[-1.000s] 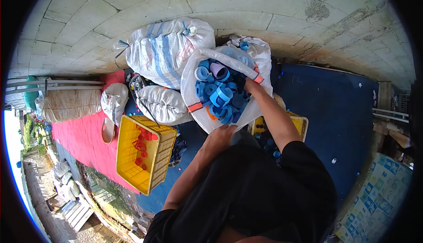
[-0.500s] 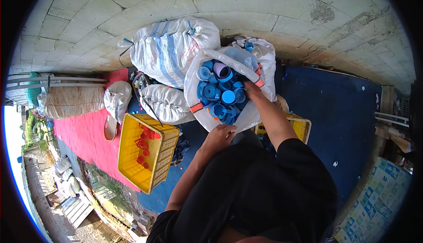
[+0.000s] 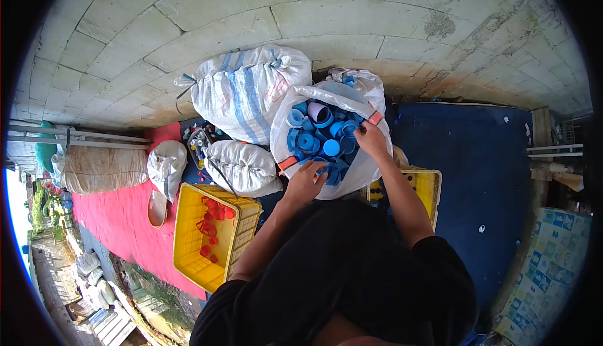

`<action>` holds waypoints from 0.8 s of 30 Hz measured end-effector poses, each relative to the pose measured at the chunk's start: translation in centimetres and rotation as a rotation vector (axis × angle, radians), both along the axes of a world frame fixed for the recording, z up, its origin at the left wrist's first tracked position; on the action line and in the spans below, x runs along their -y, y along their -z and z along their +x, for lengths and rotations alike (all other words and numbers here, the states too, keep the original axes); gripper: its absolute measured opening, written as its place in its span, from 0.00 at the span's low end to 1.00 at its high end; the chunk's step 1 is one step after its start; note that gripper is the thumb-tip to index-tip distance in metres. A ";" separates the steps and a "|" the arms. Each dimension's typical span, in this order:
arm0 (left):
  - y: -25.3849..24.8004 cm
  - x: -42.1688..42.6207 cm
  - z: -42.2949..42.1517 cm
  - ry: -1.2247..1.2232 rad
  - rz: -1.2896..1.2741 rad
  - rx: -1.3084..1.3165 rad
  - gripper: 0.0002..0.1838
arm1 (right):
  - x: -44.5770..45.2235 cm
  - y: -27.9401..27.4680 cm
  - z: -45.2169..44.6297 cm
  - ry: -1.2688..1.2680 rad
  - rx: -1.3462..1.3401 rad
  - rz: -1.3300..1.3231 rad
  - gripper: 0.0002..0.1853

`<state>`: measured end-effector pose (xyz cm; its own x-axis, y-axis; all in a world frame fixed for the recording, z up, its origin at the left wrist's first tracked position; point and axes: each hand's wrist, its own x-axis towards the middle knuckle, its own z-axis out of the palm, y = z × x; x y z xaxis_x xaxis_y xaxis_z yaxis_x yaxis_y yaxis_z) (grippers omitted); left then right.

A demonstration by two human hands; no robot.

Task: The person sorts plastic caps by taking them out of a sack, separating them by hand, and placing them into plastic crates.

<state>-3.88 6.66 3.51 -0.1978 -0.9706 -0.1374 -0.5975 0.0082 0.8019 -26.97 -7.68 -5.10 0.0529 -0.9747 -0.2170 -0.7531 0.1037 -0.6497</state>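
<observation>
A white woven sack [image 3: 380, 174] stands in front of me with its mouth wide, full of blue plastic caps [image 3: 330, 147] and one pale purple cap [image 3: 318, 112]. My left hand [image 3: 305, 184] is at the near left of the mouth, fingers apart and reaching over the rim to the caps. At the right side of the mouth is my right hand [image 3: 372, 139], its fingers bent together by the caps, just below an orange-red strip [image 3: 375, 118] on the rim. Whatever those fingers pinch is hidden. A second orange-red strip [image 3: 287, 162] shows on the left rim.
A yellow crate [image 3: 207, 230] with red caps sits at the left, another yellow crate [image 3: 427, 198] at the right behind my arm. Tied white sacks [image 3: 248, 91] lean against the block wall [image 3: 326, 19]. Blue sheeting [image 3: 477, 170] and red sheeting [image 3: 119, 220] cover the ground.
My right hand has drawn back from deeper among the caps to the right rim. My left hand has gone from the near outer edge to over the rim. The view has tilted up slightly.
</observation>
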 end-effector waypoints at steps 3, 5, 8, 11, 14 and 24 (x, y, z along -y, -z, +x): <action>0.6 2.4 0.9 0.003 -0.048 -0.043 0.24 | -3.1 -2.0 1.6 0.099 0.310 0.018 0.18; 0.7 4.0 1.1 0.052 -0.025 -0.087 0.30 | -5.2 -3.0 2.9 0.102 0.277 -0.061 0.17; 0.5 5.2 1.6 0.103 0.199 -0.418 0.35 | -8.6 -7.4 5.2 0.105 0.609 0.226 0.16; 2.0 5.0 2.1 0.174 0.241 -0.742 0.33 | -11.0 -6.5 6.1 0.226 0.837 0.321 0.17; 2.2 4.1 3.3 0.237 0.201 -0.678 0.32 | -13.1 -6.1 6.8 0.220 1.068 0.473 0.18; -0.7 3.5 4.9 0.423 0.282 -0.543 0.35 | -16.0 -7.8 7.7 0.159 0.444 -0.241 0.13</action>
<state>0.99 3.12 4.22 -0.6577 -0.7389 -0.1467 -0.1080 -0.1002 0.9891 -19.28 8.28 2.75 -0.0635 -0.9977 0.0238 -0.3868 0.0026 -0.9222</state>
